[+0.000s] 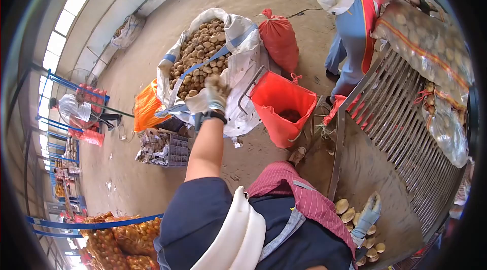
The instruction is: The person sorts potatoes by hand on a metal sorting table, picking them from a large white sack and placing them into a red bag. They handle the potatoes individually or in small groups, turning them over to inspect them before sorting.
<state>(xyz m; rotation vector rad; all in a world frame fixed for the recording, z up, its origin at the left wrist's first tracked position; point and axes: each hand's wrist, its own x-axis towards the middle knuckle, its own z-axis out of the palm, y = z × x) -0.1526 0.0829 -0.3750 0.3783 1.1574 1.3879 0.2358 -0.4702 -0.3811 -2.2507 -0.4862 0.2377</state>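
My left hand (217, 93), in a soiled glove with a dark band at the wrist, is stretched out over the near edge of a big white sack (242, 74) full of potatoes (205, 46). Whether its fingers hold anything is too blurred to tell. My right hand (369, 214), in a pale blue glove, rests among several potatoes (347, 215) at the lower end of a metal sorting table (385, 189). Its fingers look extended, with potatoes beside and below them. An open red bag (276, 100) hangs on a metal frame between the white sack and the table.
A tied red sack (279, 41) stands behind the open bag. A crate (177, 149) sits below the white sack. One co-worker (350, 31) stands by filled clear bags (426, 41) on the slatted rack (390, 102); another co-worker (76, 110) bends at the far left. Netted sacks (122, 239) lie lower left.
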